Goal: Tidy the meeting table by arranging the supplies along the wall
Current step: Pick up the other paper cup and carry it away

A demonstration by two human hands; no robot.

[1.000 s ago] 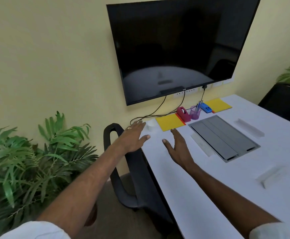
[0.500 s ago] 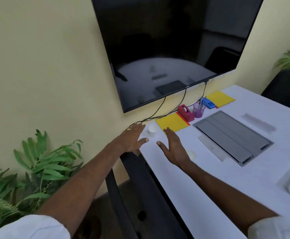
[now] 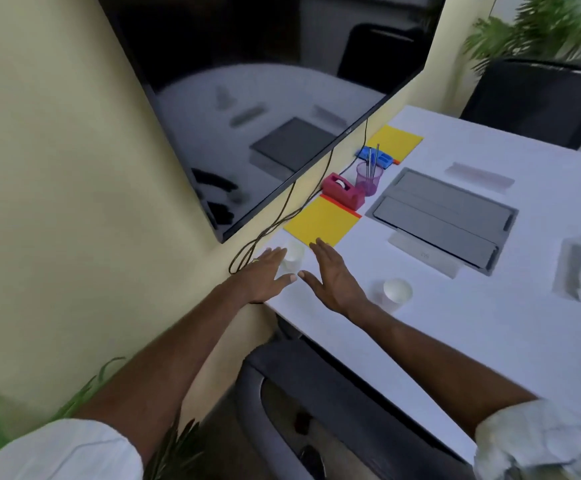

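Two hands, left point(image 3: 265, 275) & right point(image 3: 330, 275), flat, empty, bracket our paper cup point(image 3: 292, 256) by the wall; second cup point(image 3: 397, 291) sits mid-desk point(image 3: 490, 341), prob. next to line up.

A black wall screen point(image 3: 282, 98) hangs above the grip, cables point(image 3: 275, 216) trailing below it, a black chair point(image 3: 316, 410) underneath, plants point(image 3: 541, 26) far beyond.

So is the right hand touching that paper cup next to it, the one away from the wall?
Apart. The head view shows bare white table between the right hand and the paper cup.
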